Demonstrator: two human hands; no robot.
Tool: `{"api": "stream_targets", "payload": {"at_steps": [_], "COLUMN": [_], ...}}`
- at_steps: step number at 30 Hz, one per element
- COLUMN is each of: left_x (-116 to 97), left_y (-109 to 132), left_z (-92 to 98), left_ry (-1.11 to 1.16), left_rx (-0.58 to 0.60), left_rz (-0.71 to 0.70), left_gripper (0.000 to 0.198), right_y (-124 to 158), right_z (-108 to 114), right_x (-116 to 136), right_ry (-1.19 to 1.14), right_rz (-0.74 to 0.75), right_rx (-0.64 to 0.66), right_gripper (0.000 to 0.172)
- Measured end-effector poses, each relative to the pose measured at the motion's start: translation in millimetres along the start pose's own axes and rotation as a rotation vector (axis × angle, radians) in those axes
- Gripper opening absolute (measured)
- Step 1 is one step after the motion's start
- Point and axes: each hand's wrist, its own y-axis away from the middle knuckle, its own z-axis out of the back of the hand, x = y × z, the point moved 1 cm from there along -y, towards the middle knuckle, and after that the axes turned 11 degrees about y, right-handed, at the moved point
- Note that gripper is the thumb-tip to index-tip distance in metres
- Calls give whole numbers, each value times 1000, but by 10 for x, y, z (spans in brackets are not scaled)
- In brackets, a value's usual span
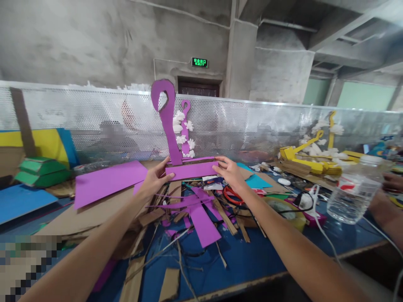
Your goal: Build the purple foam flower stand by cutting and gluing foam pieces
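A purple box-shaped base (pixel 192 171) with cardboard edges is held level between my two hands. From its left part rises a tall purple piece (pixel 170 130) with a hooked, looped top. My left hand (pixel 159 174) grips the left end of the base, thumb on the front face. At the right end, my right hand (pixel 228 170) pinches it with thumb in front and fingers over the top. Purple strips (pixel 201 224) and cardboard scraps (pixel 223 214) lie below the base.
A purple sheet (pixel 110 182) lies left, near a green box (pixel 42 172). At right are a clear bottle (pixel 354 188), yellow pieces (pixel 310 161) and white cables. A perforated metal divider (pixel 226 126) stands behind, with a purple hooked piece (pixel 185 134) bearing white tufts.
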Motion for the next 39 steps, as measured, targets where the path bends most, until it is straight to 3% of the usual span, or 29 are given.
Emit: {"api": "stream_targets", "payload": {"at_steps": [10, 13, 18, 24, 28, 31, 33, 39], "left_x": [-11, -42, -21, 128, 154, 105, 55, -93], "left_y": [-6, 12, 6, -43, -32, -25, -30, -46], "left_z": [27, 28, 58, 174, 228, 213, 172, 97], "left_ry": [-39, -19, -118, -118, -66, -156, -198, -201], "left_rx": [-27, -12, 26, -123, -66, 1, 30, -13], "left_rz": [-11, 4, 55, 154, 229, 191, 158, 118], "left_gripper": [94, 87, 92, 77, 91, 111, 114, 79], "right_y": [14, 15, 43, 33, 6, -7, -13, -30], "right_z": [11, 7, -20, -69, -62, -45, -45, -91], "right_x": [68, 93, 111, 122, 122, 116, 110, 84], "right_ry": [28, -31, -113, -232, -341, -388, -402, -371], "right_rz": [-34, -80, -130, -132, -144, -144, -134, -68], "right_rx": [2, 3, -4, -31, -33, -23, -13, -15], "right_gripper": [50, 44, 31, 24, 20, 17, 14, 10]}}
